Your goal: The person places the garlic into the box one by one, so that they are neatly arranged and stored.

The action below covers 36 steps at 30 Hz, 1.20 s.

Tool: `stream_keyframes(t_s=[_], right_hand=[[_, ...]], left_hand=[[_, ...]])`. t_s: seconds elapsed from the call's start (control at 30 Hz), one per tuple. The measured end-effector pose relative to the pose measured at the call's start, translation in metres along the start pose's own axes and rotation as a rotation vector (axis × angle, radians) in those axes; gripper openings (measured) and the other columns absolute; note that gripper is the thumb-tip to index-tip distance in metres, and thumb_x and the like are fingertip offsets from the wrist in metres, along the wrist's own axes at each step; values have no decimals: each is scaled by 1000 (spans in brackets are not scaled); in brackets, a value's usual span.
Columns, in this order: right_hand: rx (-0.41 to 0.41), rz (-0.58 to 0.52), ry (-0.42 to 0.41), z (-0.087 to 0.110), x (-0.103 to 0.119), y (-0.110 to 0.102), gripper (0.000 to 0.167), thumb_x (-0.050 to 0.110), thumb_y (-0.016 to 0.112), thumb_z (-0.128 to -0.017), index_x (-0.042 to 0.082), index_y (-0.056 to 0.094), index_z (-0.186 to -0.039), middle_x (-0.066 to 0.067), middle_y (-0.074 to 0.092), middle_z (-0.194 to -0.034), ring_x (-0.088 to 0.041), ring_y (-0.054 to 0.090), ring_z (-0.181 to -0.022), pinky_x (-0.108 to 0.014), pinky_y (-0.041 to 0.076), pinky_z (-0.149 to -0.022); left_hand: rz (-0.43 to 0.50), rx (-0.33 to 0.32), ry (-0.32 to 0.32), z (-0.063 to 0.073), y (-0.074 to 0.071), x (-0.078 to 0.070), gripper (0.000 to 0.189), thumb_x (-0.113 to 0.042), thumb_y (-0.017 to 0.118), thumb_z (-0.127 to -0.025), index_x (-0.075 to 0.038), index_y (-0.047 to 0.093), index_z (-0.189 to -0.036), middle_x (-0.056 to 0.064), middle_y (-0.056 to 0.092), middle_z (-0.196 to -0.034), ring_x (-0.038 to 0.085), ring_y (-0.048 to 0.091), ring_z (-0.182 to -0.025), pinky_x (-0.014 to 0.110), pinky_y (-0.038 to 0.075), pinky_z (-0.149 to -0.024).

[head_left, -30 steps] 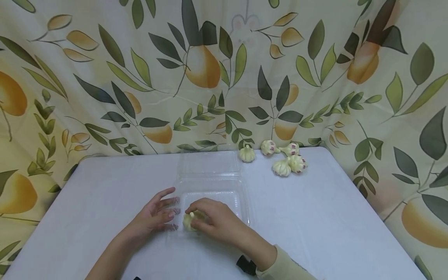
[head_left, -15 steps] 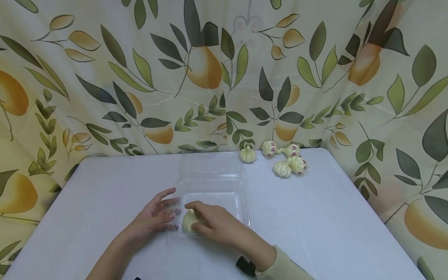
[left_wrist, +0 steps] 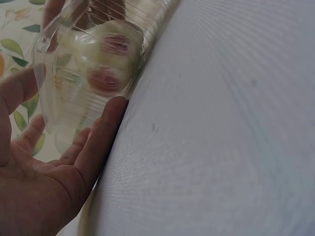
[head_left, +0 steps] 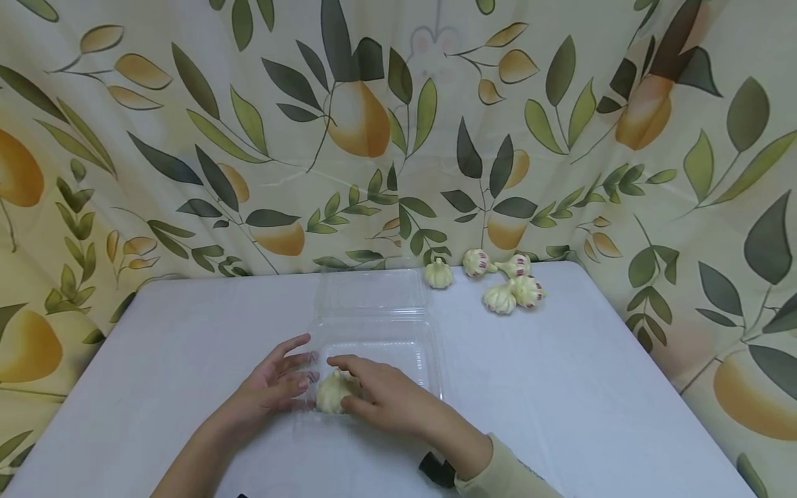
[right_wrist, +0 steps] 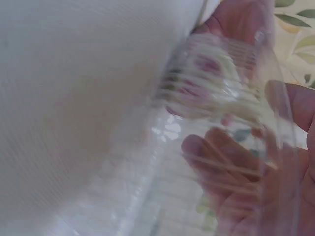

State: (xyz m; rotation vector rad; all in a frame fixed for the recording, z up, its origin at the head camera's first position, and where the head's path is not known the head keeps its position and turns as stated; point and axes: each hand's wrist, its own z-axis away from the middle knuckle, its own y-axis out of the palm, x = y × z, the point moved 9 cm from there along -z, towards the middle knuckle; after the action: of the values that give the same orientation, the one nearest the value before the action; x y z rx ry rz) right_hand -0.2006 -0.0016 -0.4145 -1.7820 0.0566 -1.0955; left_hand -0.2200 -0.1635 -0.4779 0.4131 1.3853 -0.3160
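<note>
A clear plastic clamshell box (head_left: 398,354) lies open on the white table. In its front left corner sits a garlic bulb (head_left: 333,393), pale with purple patches that show through the ribbed wall in the left wrist view. My right hand (head_left: 391,400) reaches over the front of the box, its fingers loose and apart, thumb and fingertips right beside the bulb. In the right wrist view those fingers (right_wrist: 231,162) appear through the plastic, below the bulb. My left hand (head_left: 268,387) has its fingers spread along the box's left side, against the wall, and holds nothing.
The box's lid (head_left: 372,294) is folded back toward the far edge. Behind it to the right stands one garlic bulb (head_left: 438,274), and several more bulbs (head_left: 500,299) lie grouped farther right. A fruit-print curtain (head_left: 398,138) hangs behind the table.
The garlic bulb has shifted slightly left and forward into the box's corner. My right fingers have loosened from it and uncovered more of it. My left hand keeps its place.
</note>
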Motion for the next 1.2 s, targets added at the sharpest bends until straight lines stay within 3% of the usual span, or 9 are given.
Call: stream_keyframes(t_s=[0.27, 0.63, 0.87, 1.2], right_hand=[[-29, -33, 21, 12, 13, -30, 55, 28, 66, -96, 28, 45, -148, 11, 49, -148, -11, 45, -138, -40, 40, -112], [-144, -109, -2, 29, 23, -78, 54, 31, 67, -96, 26, 46, -146, 17, 48, -147, -6, 46, -135, -41, 46, -106], [-258, -134, 23, 36, 4, -109, 55, 28, 68, -96, 23, 47, -147, 7, 51, -147, -15, 52, -130, -44, 49, -102], [-447, -95, 134, 47, -46, -150, 53, 29, 70, -95, 19, 50, -143, -2, 55, -144, -25, 54, -130, -45, 51, -99]], left_hand=[[20, -1, -2, 2, 0, 1, 75, -5, 59, -98, -17, 16, -159, 26, 26, -155, 29, 49, -129, 51, 54, -91], [21, 2, 11, 1, 0, 0, 74, -5, 59, -98, -14, 16, -158, 30, 25, -155, 30, 49, -128, 51, 55, -91], [20, -5, -3, 0, 0, 0, 74, -5, 59, -98, -14, 16, -158, 29, 24, -155, 32, 48, -130, 52, 54, -92], [11, 4, 16, -1, 1, -3, 73, -5, 58, -99, -14, 16, -158, 29, 25, -155, 34, 48, -131, 51, 54, -91]])
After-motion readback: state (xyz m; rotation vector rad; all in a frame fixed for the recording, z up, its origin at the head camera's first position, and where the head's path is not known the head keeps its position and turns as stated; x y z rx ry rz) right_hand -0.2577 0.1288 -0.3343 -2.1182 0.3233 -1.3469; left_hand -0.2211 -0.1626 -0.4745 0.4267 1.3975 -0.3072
